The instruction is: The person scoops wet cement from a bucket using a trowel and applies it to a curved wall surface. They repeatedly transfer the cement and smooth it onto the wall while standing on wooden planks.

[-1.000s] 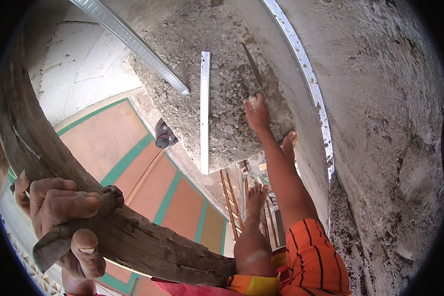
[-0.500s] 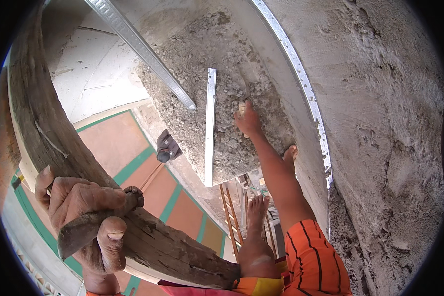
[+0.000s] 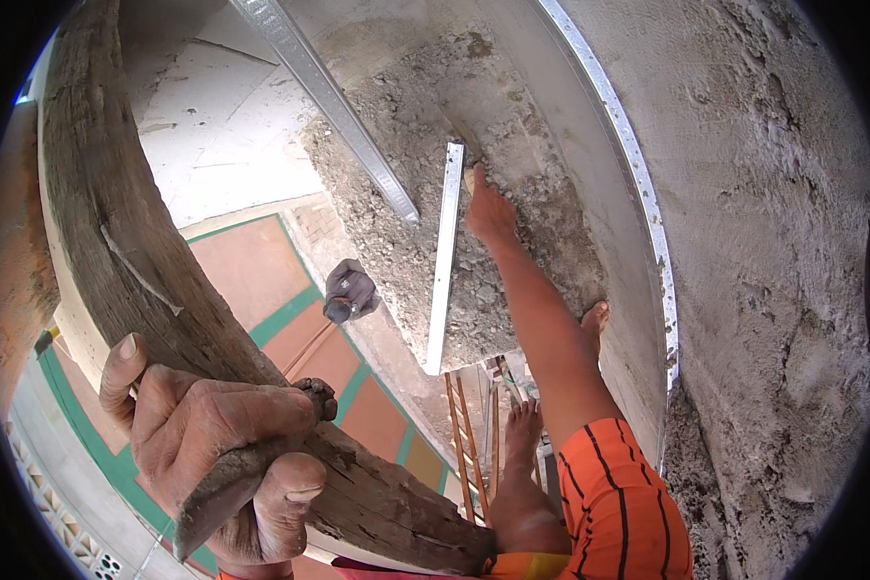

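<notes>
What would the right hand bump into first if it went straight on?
Probably the upper end of the pale metal strip, though depth is unclear: it might just brush past, over the rubble.

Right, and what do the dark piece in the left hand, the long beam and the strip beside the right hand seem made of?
Dark piece in the left hand: matte, grimy brown; wood or dirt-coated metal, I can't tell. Beam: weathered, unfinished wood, from its long grain and cracks. Strip: probably bare galvanised metal, judging by its silvery sheen.
</notes>
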{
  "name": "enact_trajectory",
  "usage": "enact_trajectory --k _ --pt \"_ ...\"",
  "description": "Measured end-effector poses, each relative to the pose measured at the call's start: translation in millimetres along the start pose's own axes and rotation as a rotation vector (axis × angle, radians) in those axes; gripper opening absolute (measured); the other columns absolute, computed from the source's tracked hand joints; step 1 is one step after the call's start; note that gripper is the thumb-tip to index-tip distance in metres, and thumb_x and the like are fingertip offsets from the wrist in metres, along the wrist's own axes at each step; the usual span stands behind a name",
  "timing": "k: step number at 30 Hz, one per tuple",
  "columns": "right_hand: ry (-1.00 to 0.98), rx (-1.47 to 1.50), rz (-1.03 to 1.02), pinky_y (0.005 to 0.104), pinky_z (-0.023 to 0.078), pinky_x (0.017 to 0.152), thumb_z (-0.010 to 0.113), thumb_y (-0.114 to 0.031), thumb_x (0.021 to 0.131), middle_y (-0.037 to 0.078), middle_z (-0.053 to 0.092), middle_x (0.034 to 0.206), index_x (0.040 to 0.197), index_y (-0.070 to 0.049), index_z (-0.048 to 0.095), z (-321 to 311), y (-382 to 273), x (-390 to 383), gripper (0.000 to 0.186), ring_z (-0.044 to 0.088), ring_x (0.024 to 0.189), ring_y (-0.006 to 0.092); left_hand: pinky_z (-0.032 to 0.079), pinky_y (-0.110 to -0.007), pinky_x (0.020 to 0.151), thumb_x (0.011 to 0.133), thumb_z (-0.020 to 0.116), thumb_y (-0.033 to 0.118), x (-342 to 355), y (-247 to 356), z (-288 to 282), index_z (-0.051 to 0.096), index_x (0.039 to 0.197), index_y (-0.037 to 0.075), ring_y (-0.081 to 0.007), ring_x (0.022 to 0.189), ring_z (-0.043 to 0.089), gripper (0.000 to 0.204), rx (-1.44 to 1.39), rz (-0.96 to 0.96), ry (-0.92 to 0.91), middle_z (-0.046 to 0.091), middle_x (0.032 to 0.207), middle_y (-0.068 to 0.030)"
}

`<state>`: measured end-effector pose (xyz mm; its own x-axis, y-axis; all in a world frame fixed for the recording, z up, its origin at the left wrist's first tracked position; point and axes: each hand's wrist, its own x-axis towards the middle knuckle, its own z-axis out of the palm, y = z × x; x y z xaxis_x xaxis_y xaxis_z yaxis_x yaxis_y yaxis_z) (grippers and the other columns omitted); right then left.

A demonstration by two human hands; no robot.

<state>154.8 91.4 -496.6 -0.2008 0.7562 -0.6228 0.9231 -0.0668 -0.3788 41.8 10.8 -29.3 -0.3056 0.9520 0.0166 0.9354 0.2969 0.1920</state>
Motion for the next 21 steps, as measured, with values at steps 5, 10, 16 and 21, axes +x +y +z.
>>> enact_trajectory --k 5,10,16,21 --pt "0.204 0.049 0.063 0.0494 0.051 0.091 0.061 -0.019 0.085 0.025 0.052 0.129 0.150 -0.011 0.021 -90.7 -13.4 37.7 0.077 0.060 0.111 0.0393 0.026 -0.049 0.112 0.085 0.037 0.079 -7.6 9.9 -6.9 0.064 0.064 0.008 -0.0191 0.068 0.050 0.079 0.095 -0.053 0.015 0.056 0.056 0.0011" --pt "0.146 0.083 -0.059 0.0483 0.049 0.094 0.063 -0.016 0.083 0.023 0.051 0.130 0.150 -0.008 0.020 -80.2 -14.1 88.9 0.080 0.058 0.115 0.0397 0.025 -0.049 0.112 0.085 0.038 0.079 -11.2 4.4 -4.0 0.063 0.062 0.008 -0.0191 0.070 0.050 0.078 0.039 -0.049 0.021 0.055 0.057 0.0011" --pt "0.034 0.091 -0.201 0.0487 0.050 0.093 0.053 -0.011 0.086 0.026 0.050 0.131 0.150 -0.008 0.020 -36.8 -37.7 58.8 0.072 0.060 0.111 0.0426 0.027 -0.048 0.110 0.089 0.038 0.074 -4.2 9.1 -1.1 0.063 0.057 0.009 -0.0185 0.069 0.048 0.076 0.091 -0.001 0.041 0.055 0.057 0.0035" --pt "0.263 0.262 -0.077 0.0481 0.051 0.093 0.057 -0.009 0.085 0.031 0.049 0.129 0.150 -0.006 0.018 -75.6 -32.7 106.7 0.076 0.059 0.112 0.0444 0.027 -0.050 0.109 0.091 0.037 0.070 -9.0 7.4 -3.4 0.064 0.059 0.009 -0.0184 0.067 0.046 0.074 0.096 0.027 0.042 0.054 0.058 0.0030"
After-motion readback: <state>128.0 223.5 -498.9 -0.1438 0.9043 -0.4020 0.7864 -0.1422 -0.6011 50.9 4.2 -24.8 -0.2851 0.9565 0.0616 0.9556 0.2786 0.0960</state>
